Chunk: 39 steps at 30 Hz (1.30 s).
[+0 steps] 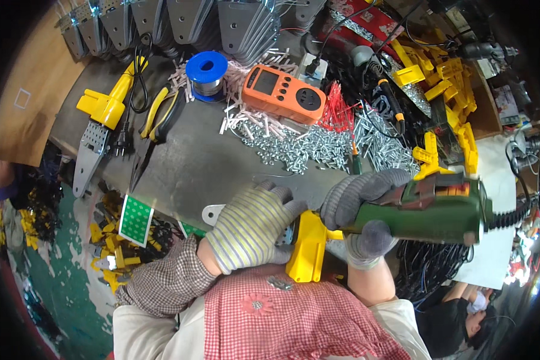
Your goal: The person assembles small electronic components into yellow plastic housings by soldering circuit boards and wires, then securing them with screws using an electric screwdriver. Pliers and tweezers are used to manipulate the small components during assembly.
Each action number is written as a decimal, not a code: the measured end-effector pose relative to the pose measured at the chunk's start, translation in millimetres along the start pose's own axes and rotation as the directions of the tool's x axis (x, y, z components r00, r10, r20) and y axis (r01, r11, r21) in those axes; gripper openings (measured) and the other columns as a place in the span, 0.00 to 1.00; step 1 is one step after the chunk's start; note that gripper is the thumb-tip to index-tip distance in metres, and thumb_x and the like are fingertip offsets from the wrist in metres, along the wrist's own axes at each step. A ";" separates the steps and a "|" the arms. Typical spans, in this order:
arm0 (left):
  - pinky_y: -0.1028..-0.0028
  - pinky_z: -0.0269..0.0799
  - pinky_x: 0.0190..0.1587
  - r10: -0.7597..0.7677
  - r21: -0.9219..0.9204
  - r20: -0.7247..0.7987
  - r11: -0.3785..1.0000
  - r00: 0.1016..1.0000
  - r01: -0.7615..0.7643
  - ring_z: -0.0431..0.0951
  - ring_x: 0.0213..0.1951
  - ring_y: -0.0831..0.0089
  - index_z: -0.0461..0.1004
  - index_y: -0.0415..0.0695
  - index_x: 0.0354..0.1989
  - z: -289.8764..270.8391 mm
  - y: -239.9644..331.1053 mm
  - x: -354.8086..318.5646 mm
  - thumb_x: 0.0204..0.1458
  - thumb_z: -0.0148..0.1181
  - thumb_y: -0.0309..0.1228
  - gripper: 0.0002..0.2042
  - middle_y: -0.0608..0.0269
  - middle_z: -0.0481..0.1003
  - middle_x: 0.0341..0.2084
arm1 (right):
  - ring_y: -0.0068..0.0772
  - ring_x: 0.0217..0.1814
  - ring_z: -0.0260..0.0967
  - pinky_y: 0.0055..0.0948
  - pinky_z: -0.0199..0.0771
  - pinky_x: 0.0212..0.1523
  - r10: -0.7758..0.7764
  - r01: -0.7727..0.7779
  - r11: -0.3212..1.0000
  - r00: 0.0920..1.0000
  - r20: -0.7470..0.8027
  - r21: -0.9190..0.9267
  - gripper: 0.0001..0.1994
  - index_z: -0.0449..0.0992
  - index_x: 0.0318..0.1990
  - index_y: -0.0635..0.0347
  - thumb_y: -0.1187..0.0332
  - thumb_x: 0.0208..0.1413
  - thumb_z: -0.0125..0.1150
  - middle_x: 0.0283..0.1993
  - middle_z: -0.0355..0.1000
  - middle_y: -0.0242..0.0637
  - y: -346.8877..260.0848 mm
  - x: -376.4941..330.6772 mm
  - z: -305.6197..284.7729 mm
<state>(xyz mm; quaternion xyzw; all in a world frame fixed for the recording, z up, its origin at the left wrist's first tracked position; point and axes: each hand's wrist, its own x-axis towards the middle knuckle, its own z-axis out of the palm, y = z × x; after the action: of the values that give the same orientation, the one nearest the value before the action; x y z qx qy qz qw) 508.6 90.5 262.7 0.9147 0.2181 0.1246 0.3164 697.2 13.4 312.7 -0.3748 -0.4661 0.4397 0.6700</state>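
Left hand (252, 225) presses closed over yellow part (306, 246) at worktop (204, 162) near edge; right hand (360, 210) grips green driver (432, 210) against it. Screws (306, 147), orange meter (284, 94) behind.

Both gloved hands closed — left hand (252, 228), right hand (360, 213).

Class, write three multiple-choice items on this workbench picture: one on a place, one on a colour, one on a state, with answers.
1. Where is the blue solder spool?
A. left of the orange meter
B. on the floor
C. in the right hand

2. What colour is the power tool?
A. red
B. green
C. white

3. What is the left hand doing?
A. hanging free
B. pressing down on the yellow part
C. holding pliers

Answers: 1 A, spool lies beside the meter; 2 B, green body; 3 B, glove rests on the part.
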 end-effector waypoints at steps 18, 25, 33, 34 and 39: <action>0.56 0.79 0.45 -0.064 0.356 -0.374 0.911 0.925 0.207 0.84 0.40 0.53 0.83 0.45 0.37 -14.1 -45.3 18.7 0.53 0.70 0.38 0.10 0.55 0.83 0.34 | 0.22 0.24 0.54 0.38 0.75 0.57 0.047 0.330 0.742 0.842 -0.537 0.583 0.28 0.74 0.53 0.61 0.43 0.63 0.70 0.25 0.56 0.23 -37.1 -31.4 -133.0; 0.55 0.77 0.34 -0.065 0.826 -0.070 0.556 0.995 0.094 0.85 0.32 0.61 0.86 0.47 0.29 -5.0 -27.1 57.7 0.55 0.58 0.31 0.09 0.57 0.83 0.26 | 0.25 0.24 0.59 0.41 0.74 0.60 0.070 0.332 0.753 0.818 -0.571 0.569 0.30 0.76 0.50 0.61 0.39 0.64 0.66 0.26 0.63 0.27 -7.8 -54.4 -153.5; 0.57 0.77 0.41 -0.054 0.777 -0.054 0.625 0.997 0.076 0.83 0.37 0.57 0.82 0.48 0.33 -14.2 -22.2 58.9 0.52 0.64 0.31 0.04 0.57 0.81 0.31 | 0.26 0.24 0.59 0.43 0.73 0.62 0.091 0.361 0.731 0.789 -0.607 0.579 0.29 0.76 0.50 0.59 0.38 0.64 0.65 0.25 0.62 0.27 -1.7 -59.4 -151.7; 0.58 0.77 0.41 -0.018 0.688 -0.096 0.721 0.995 0.080 0.82 0.36 0.56 0.82 0.48 0.35 -20.7 -25.8 52.2 0.50 0.67 0.30 0.04 0.57 0.81 0.32 | 0.26 0.23 0.58 0.43 0.73 0.62 0.098 0.359 0.725 0.791 -0.604 0.588 0.29 0.76 0.49 0.59 0.38 0.64 0.65 0.25 0.61 0.26 -0.9 -57.6 -147.5; 0.56 0.75 0.41 0.057 0.167 -0.376 0.986 0.925 0.008 0.79 0.35 0.53 0.78 0.47 0.34 -6.9 -9.1 -9.4 0.45 0.72 0.27 0.09 0.57 0.77 0.31 | 0.25 0.23 0.58 0.42 0.72 0.62 0.117 0.354 0.716 0.789 -0.603 0.602 0.29 0.76 0.48 0.59 0.38 0.63 0.66 0.25 0.60 0.26 1.8 -55.6 -143.1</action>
<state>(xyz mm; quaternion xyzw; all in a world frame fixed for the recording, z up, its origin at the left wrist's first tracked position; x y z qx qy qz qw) 494.9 96.0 261.3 0.8992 0.2733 0.2844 0.1895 823.4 -51.4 254.0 -0.1853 -0.0555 0.3909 0.8999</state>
